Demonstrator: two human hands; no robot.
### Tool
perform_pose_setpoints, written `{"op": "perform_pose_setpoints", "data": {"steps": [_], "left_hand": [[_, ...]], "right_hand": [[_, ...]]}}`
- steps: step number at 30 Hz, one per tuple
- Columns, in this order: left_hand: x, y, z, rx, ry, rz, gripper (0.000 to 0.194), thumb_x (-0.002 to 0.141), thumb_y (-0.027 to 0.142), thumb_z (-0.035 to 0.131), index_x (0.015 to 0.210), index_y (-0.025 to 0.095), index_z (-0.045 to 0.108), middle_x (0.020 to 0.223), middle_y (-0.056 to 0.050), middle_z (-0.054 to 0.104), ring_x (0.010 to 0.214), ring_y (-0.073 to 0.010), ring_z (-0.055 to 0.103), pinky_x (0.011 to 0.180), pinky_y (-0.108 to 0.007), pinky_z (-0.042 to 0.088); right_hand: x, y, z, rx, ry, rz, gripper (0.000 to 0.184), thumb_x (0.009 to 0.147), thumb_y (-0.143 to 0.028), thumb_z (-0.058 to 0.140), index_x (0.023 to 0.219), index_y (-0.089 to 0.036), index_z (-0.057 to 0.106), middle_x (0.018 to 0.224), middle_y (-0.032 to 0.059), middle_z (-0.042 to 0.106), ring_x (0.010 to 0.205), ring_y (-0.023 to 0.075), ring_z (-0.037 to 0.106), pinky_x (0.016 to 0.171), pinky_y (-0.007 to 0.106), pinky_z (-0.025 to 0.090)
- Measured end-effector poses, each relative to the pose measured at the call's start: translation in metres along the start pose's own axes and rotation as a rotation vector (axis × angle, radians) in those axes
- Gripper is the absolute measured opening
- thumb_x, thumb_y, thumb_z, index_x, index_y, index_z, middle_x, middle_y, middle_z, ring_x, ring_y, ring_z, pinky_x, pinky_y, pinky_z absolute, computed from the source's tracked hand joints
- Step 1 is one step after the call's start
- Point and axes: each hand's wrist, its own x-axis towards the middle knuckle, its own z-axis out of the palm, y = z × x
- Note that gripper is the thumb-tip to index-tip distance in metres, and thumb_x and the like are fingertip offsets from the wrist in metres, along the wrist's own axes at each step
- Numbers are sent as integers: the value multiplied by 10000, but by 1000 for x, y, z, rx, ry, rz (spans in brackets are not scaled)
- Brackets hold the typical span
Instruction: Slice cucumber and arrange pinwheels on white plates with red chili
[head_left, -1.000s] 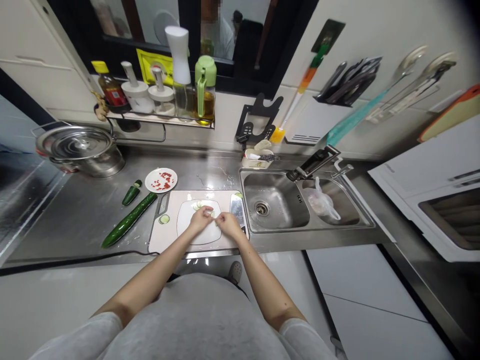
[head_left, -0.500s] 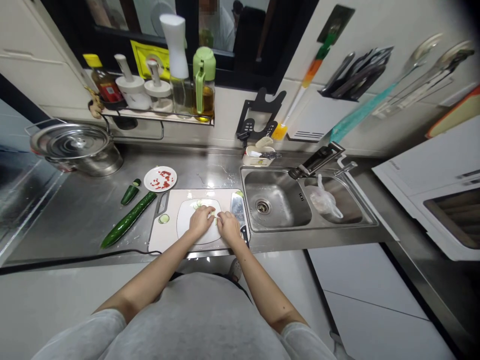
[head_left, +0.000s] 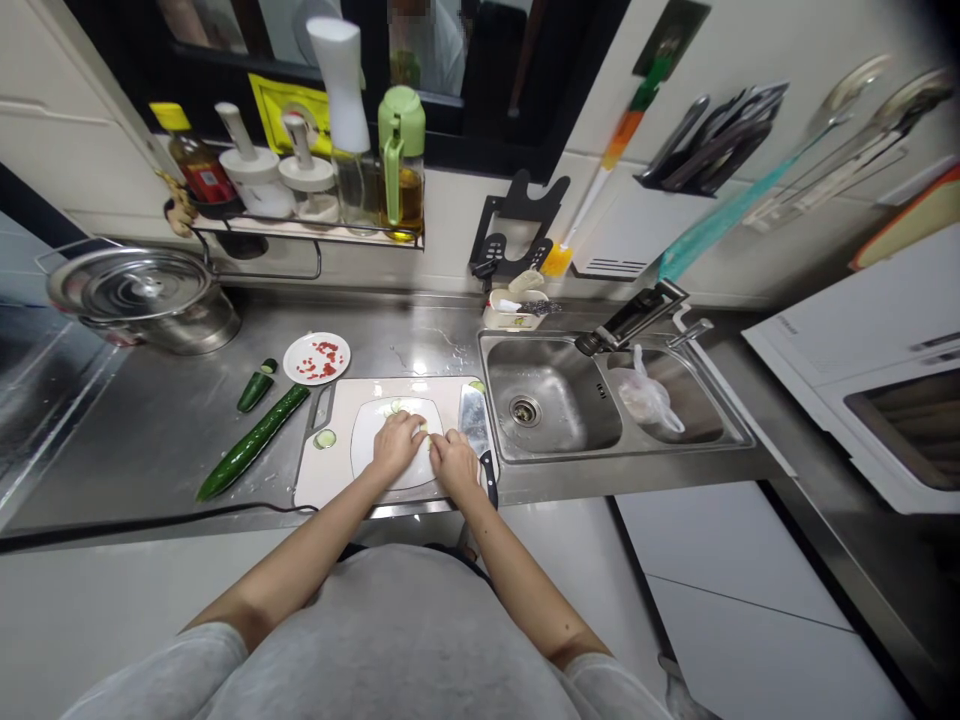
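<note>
My left hand [head_left: 396, 443] and my right hand [head_left: 453, 464] meet over a white square plate [head_left: 365, 440], fingers closed in a pinch. Between their fingertips shows a small pale-green cucumber slice [head_left: 424, 428], partly hidden by the fingers. More thin cucumber slices [head_left: 395, 407] lie on the plate's far side. The plate rests on a light cutting board [head_left: 315, 475]. Right of it lies a kitchen knife [head_left: 474, 418], its black handle near my right wrist. One round cucumber slice [head_left: 325, 439] sits on the board's left side.
A long cucumber [head_left: 253, 444], a short cucumber piece [head_left: 256, 391] and a small plate [head_left: 304, 348] of red bits lie to the left. Farther left stands a lidded steel pot [head_left: 150, 300]. The double sink [head_left: 555, 450] adjoins the board; a plastic bag [head_left: 646, 395] lies in its right basin.
My hands stay over the plate, fingertips shifting slightly around the slice. The whole view has moved a little; the other things lie as before.
</note>
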Motion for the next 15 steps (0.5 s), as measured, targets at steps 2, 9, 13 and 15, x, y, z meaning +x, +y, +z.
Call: {"op": "perform_pose_setpoints", "data": {"steps": [2, 9, 13, 15], "left_hand": [[0, 0, -1, 4, -1, -1, 284, 904, 364, 515, 1125, 261, 661, 1089, -83, 608, 1076, -255, 524, 800, -333, 442], [-1, 2, -2, -2, 5, 2, 283, 912, 362, 501, 1123, 256, 656, 1086, -86, 611, 1079, -258, 522, 812, -339, 440], [-3, 3, -4, 9, 1, 1, 284, 910, 349, 502, 1129, 250, 653, 1084, -85, 611, 1078, -253, 522, 832, -337, 439], [-3, 4, -4, 17, 1, 6, 283, 909, 345, 503, 1129, 248, 653, 1082, -86, 612, 1075, -254, 523, 831, -339, 440]], "right_hand": [[0, -1, 0, -4, 4, -4, 315, 977, -314, 402, 1147, -235, 656, 991, 94, 582, 978, 213, 497, 751, 276, 353], [0, 0, 0, -20, 2, -13, 310, 976, -317, 403, 1140, -228, 650, 1000, 96, 583, 981, 214, 494, 747, 277, 359], [-1, 0, 1, -26, 0, -14, 308, 975, -318, 405, 1151, -235, 643, 1004, 96, 582, 985, 214, 493, 752, 277, 365], [-1, -1, 1, -29, -2, -13, 306, 974, -317, 405, 1148, -234, 643, 1005, 96, 583, 983, 213, 495, 750, 277, 365]]}}
